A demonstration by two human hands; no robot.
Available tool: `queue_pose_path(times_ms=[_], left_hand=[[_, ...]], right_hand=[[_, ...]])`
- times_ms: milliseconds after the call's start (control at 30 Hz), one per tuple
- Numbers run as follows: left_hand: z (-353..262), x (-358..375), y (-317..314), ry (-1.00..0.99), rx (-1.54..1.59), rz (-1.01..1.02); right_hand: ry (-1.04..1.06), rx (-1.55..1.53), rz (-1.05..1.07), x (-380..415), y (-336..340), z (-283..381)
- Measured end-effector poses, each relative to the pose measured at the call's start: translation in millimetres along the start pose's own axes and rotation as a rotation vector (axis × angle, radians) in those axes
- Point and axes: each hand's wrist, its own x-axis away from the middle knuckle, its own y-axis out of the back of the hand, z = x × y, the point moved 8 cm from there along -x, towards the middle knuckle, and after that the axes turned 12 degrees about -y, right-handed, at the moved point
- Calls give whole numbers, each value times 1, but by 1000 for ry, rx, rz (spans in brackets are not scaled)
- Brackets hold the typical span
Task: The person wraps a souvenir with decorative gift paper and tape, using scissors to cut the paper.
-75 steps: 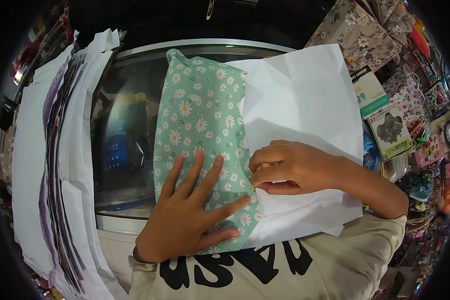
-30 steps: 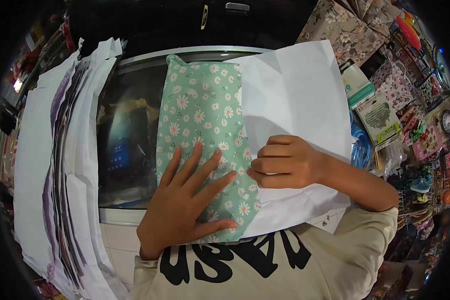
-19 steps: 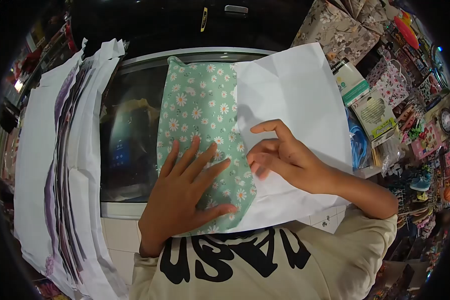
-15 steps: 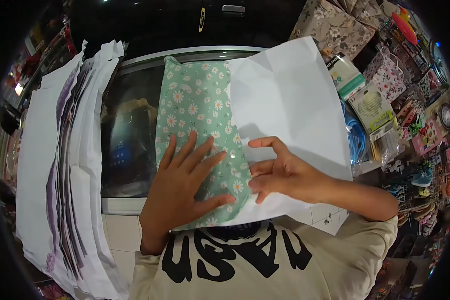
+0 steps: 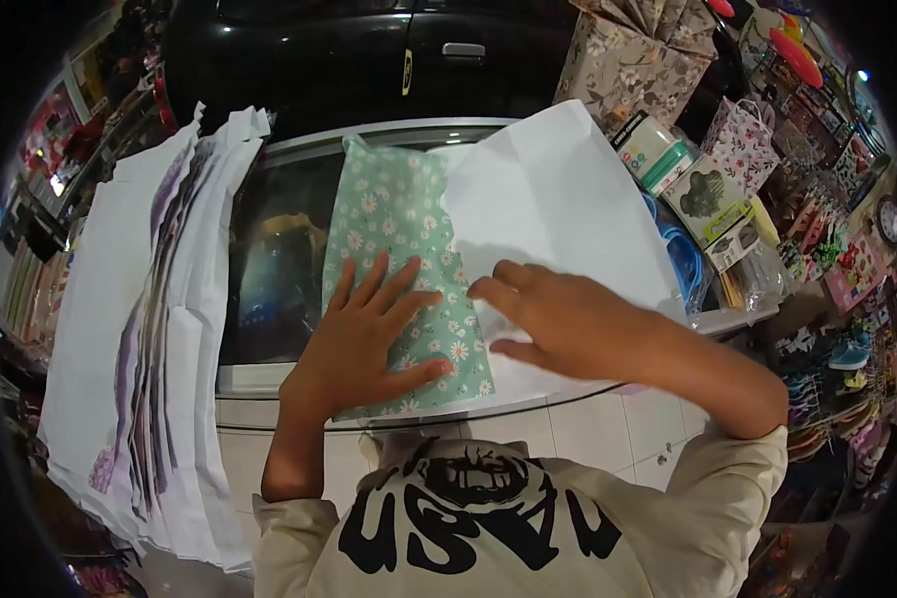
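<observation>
Two bare hands on daisy-print paper over a glass-topped worktop (image 5: 274, 299).

In the head view, the left hand (image 5: 357, 344) lies spread on the green daisy paper (image 5: 393, 214), its fingers apart; the right hand (image 5: 558, 317) is at that paper's right edge, over the white sheet (image 5: 543, 189), thumb apart from its bent forefinger. The stack of folded paper (image 5: 159, 329) lies to the left.

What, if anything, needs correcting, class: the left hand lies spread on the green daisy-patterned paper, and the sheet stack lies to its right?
The side is wrong: the head view shows the sheet stack left of the green paper, on which the left hand lies spread.
</observation>
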Motion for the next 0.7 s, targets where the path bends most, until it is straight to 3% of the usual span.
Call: queue_pose_path(times_ms=[100, 167, 233, 300, 400, 500, 600, 700], left_hand=[[0, -5, 7, 8, 33, 92], [10, -11, 11, 49, 127, 71], [23, -19, 12, 90, 192, 22], [36, -25, 12, 123, 231, -50], [38, -31, 9, 47, 59, 10], [37, -39, 15, 61, 93, 175], [60, -55, 18, 56, 139, 101], [77, -58, 26, 151, -455, -257]], right_hand=[[-80, -26, 16, -42, 16, -33], [-353, -24, 185, -76, 24, -62], [-474, -406, 199, -113, 24, -88], [-468, -739, 196, -154, 17, -104], [-445, -1091, 114, -191, 13, -109], [-386, -1319, -46, -200, 7, -107], [-251, -1276, -56, -204, 8, -99], [-143, -1354, -49, -196, 11, -88]])
